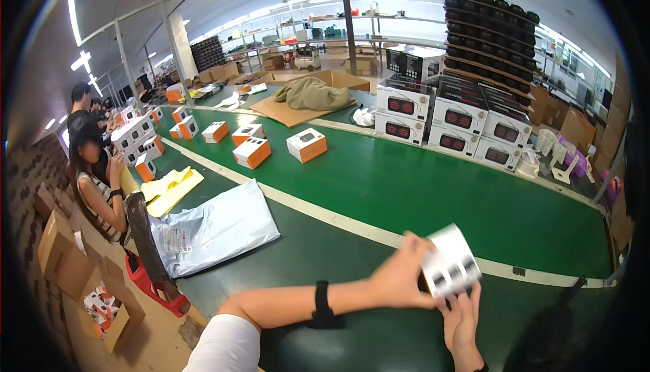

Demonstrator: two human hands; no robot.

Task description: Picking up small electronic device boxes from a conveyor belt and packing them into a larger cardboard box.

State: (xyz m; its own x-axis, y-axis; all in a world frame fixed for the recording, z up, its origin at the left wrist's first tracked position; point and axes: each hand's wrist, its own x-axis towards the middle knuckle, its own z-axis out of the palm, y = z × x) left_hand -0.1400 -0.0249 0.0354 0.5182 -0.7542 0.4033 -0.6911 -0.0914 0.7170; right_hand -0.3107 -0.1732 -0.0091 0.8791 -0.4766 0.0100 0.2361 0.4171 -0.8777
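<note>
Between my hands, above the near edge of the green conveyor belt (401, 189), is a small white and orange cardboard box (452, 260), tilted and slightly blurred. My left hand (404, 275) grips it along its left side, thumb below and fingers above. From beneath, my right hand (461, 316) touches its lower edge with the fingertips. Dark product pictures show on the face turned towards me. Further up the belt stand similar boxes, the nearest being a white and orange box (306, 145) and another box (252, 152) to its left.
A grey plastic mailing bag (218, 230) and yellow sheets (172, 189) lie on the table at left. Stacked speaker cartons (454, 118) line the belt's far side. A person (96, 179) sits at left, by a red stool (152, 283). An open carton (114, 316) is on the floor.
</note>
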